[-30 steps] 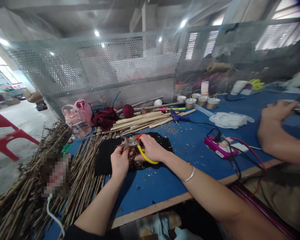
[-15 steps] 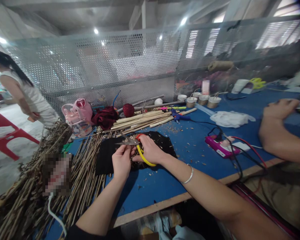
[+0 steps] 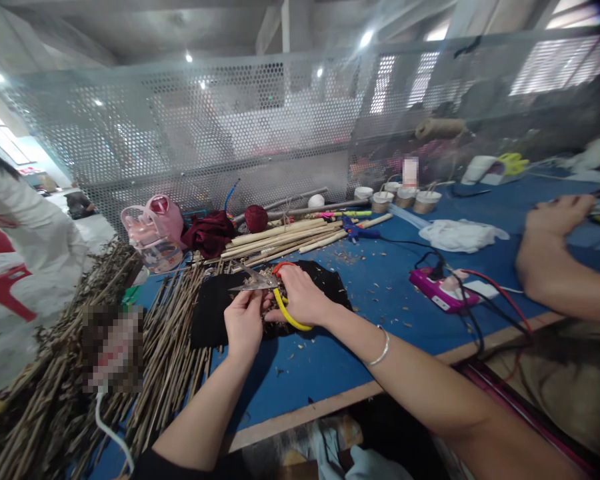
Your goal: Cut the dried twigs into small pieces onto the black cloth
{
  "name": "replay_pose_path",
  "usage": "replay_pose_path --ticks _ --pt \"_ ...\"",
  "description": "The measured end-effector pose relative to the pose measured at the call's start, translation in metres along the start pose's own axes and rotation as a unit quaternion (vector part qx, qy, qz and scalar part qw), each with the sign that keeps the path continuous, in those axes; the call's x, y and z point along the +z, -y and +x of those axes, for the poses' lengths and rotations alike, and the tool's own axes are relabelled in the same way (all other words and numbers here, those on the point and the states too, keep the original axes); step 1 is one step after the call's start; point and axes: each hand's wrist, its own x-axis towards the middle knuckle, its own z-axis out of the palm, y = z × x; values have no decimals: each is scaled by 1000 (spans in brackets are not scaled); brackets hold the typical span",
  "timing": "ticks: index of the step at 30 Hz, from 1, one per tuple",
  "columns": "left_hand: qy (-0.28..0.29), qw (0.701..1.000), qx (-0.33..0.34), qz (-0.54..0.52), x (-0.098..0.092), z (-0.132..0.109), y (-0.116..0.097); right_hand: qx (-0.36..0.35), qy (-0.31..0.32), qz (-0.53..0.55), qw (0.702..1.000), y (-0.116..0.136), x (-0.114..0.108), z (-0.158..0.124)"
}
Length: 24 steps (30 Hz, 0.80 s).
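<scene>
My right hand [image 3: 304,297] is closed around the yellow and red handles of a pair of scissors [image 3: 256,282]. The metal blades are apart and point left, just above the fingers of my left hand [image 3: 245,325]. That hand is closed in a pinch; whatever lies between its fingertips is too small and hidden to name. Beneath both hands a black cloth [image 3: 211,308] lies on the blue tabletop, strewn with brown plant clippings. Immediately left of the cloth, a heap of thin dry stalks [image 3: 173,333] spreads along the table.
Pale peeled sticks [image 3: 285,238] lie behind the cloth, near a blue glue gun [image 3: 355,230]. A purple power strip [image 3: 443,292] with cables sits at right, close to a co-worker's arm [image 3: 555,267]. A pink bottle [image 3: 157,233] and paper cups [image 3: 427,201] stand farther back.
The person in white at the left has moved farther left and partly out of view. My two hands and the scissors stay almost where they were, blades still apart.
</scene>
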Motion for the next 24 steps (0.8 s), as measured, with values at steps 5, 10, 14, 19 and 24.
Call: replay_pose_path --ticks 5,10,14,19,24 --pt "7 999 31 33 -3 1 3 60 27 -40 997 2 -3 1" --pt "2 1000 21 18 -4 4 3 86 41 -67 993 0 -1 2" --pt "-5 1000 1 3 -2 5 0 88 46 -75 992 -5 3 3" --pt "-2 1000 5 17 -3 7 2 91 47 -60 993 -12 9 3" --pt "-29 995 17 96 -8 12 6 110 33 -44 992 -18 12 5"
